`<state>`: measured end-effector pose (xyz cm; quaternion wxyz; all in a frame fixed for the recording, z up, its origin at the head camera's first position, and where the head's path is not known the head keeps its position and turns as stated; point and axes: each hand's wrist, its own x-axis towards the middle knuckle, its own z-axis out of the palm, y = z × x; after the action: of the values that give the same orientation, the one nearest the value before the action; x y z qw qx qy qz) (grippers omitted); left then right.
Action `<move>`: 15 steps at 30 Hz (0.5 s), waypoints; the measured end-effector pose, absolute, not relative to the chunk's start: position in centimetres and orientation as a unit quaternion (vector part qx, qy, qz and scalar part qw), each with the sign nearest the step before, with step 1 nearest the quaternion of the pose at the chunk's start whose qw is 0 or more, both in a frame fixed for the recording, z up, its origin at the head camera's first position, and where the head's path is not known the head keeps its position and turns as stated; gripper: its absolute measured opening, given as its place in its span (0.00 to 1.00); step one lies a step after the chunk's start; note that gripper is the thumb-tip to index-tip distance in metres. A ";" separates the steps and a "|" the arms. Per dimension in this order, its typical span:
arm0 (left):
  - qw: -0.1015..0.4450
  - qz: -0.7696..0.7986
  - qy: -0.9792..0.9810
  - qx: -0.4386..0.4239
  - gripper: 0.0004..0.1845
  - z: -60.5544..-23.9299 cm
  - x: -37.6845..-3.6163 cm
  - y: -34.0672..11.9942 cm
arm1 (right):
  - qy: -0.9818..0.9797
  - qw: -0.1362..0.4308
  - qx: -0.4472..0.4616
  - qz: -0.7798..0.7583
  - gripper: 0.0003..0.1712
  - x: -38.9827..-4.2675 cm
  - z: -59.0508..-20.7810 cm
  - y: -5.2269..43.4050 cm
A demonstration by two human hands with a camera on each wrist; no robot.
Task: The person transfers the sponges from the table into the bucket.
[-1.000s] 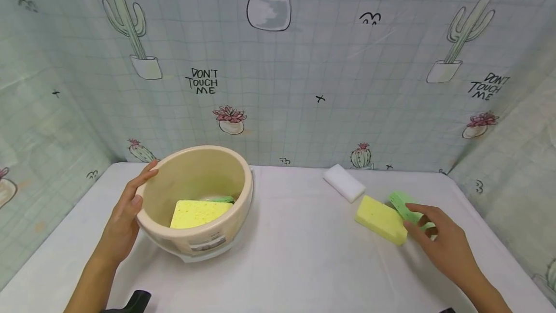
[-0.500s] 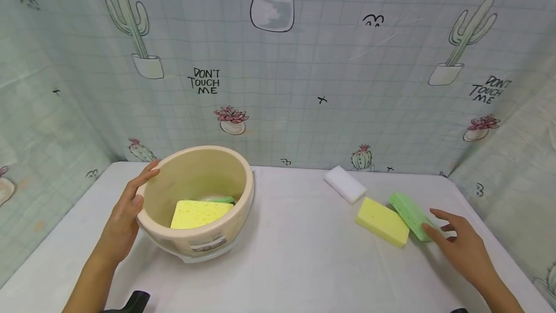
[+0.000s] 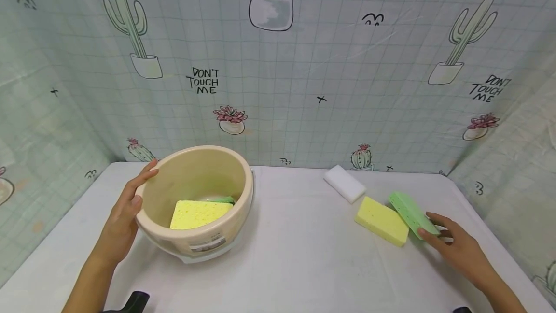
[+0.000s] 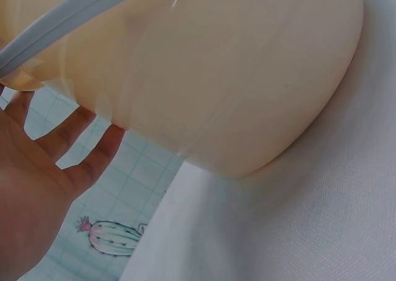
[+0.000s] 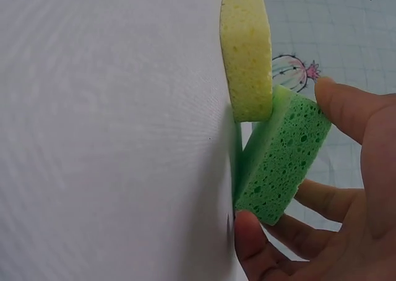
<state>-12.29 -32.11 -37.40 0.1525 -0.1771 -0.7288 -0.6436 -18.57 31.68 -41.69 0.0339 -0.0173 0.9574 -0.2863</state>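
Observation:
My left hand [image 3: 119, 226] holds the left side of a cream bucket [image 3: 152, 214]. In the left wrist view its fingers [image 4: 99, 157] rest against the bucket's outer wall [image 4: 204, 77]. Inside the bucket lie a yellow sponge [image 3: 200, 214] and a green piece [image 3: 222, 200], mostly hidden. On the right, my right hand [image 3: 462, 252] has the near end of a green sponge [image 3: 410, 211] between thumb and fingers. The right wrist view shows this pitted green sponge [image 5: 288, 157] tilted, one end against another yellow sponge [image 5: 247, 52].
A white sponge [image 3: 344, 183] lies behind the yellow sponge [image 3: 382, 221] on the white table [image 3: 304, 250]. The bucket's pale handle [image 4: 74, 24] hangs along its side. A printed cactus cloth [image 3: 282, 62] closes off the back and sides.
My right hand first drew back off the green sponge, uncovering it, then came in again to its near end. The left hand and bucket stay where they were.

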 end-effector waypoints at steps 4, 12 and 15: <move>0.151 -0.645 -0.728 -0.176 0.26 -37.3 -12.3 -32.1 | 0.957 0.039 -0.015 -0.286 0.45 -18.4 -41.7 31.7; 0.148 -0.645 -0.728 -0.179 0.26 -37.2 -12.2 -32.0 | 0.958 0.050 0.001 -0.284 0.46 -18.4 -41.6 31.6; 0.147 -0.646 -0.727 -0.178 0.26 -37.3 -12.2 -32.1 | 0.955 0.052 0.008 -0.291 0.47 -18.4 -41.5 31.6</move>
<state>-12.23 -32.06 -37.30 0.1473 -0.1776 -0.7275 -0.6462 -18.40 31.61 -41.53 0.0518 0.0076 0.9553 -0.2909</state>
